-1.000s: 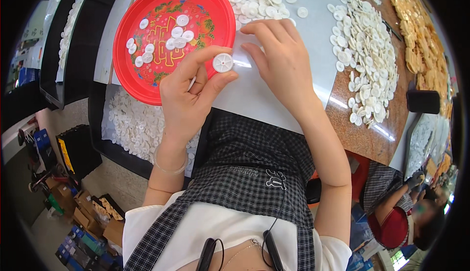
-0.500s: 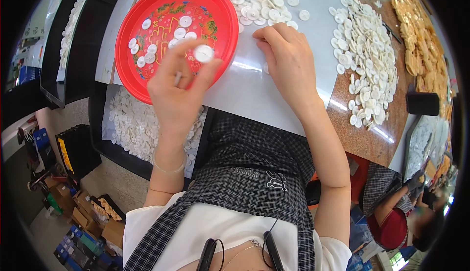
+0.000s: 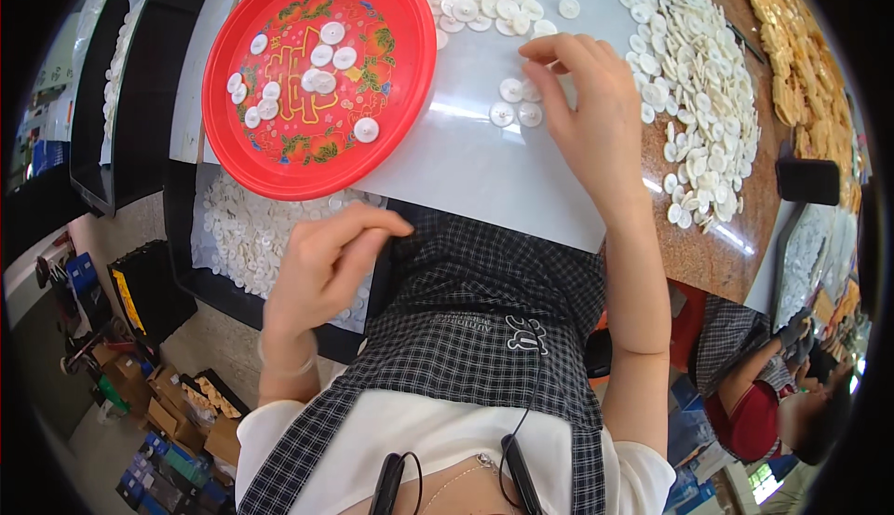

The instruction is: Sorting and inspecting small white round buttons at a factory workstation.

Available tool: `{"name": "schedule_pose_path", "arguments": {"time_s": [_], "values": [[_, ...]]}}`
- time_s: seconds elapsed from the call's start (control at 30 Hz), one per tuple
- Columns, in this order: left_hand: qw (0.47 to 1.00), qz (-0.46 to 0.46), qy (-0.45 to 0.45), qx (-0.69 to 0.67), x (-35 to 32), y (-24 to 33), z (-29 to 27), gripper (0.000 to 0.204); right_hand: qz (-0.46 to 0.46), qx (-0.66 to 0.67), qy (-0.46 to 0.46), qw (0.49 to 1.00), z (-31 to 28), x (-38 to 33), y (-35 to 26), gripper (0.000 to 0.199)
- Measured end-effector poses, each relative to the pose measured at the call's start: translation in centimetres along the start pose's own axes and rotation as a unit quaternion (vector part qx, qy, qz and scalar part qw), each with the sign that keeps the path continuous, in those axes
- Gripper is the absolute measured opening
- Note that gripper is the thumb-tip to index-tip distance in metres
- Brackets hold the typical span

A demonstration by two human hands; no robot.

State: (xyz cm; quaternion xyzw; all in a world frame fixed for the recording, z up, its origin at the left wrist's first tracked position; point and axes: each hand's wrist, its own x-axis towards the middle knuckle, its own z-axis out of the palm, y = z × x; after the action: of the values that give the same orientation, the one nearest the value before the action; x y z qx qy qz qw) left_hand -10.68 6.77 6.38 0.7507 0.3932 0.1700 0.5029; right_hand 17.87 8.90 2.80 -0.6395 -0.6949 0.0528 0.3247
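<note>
Small round white discs are touched on the pale tabletop by the right hand's spread fingers, while the left hand is held off the table, loosely curled around nothing.

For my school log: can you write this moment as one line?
left hand: empty, off the table | right hand: on white discs | red tray: holds some discs

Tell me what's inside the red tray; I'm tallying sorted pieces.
Round red plastic tray holds roughly a dozen white round discs scattered on its printed floral bottom. Nothing covers it; both hands are clear.
</note>
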Motion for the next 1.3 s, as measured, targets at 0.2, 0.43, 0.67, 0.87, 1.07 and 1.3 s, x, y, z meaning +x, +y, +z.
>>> {"name": "schedule_pose_path", "arguments": {"time_s": [0.2,0.43,0.67,0.87,1.07,1.3], "values": [[0.939,-0.202,-0.088,0.263,-7.3,-8.2,-2.4,0.037,-0.004,0.022,0.016,1.000,-1.5,-0.1,0.3,0.011],[0.980,-0.034,-0.190,0.054,-1.5,-2.5,-0.9,0.038,-0.045,-0.071,-0.009,0.996,-1.2,-1.0,0.5,0.012],[0.964,0.134,0.227,-0.031,7.2,2.4,4.3,0.036,0.077,0.248,-0.061,0.964,-1.8,-1.2,-1.5,0.008],[0.958,0.174,0.224,0.041,9.0,2.1,5.1,0.035,0.136,0.345,-0.044,0.928,-2.2,-2.2,-3.3,0.010],[0.953,0.200,0.215,0.069,9.1,1.8,5.2,0.033,0.166,0.386,-0.075,0.904,-2.0,-3.2,-2.6,0.012],[0.956,0.199,0.207,0.067,8.9,2.2,5.3,0.034,0.196,0.431,-0.090,0.876,-2.3,-3.6,-2.6,0.013]]}}
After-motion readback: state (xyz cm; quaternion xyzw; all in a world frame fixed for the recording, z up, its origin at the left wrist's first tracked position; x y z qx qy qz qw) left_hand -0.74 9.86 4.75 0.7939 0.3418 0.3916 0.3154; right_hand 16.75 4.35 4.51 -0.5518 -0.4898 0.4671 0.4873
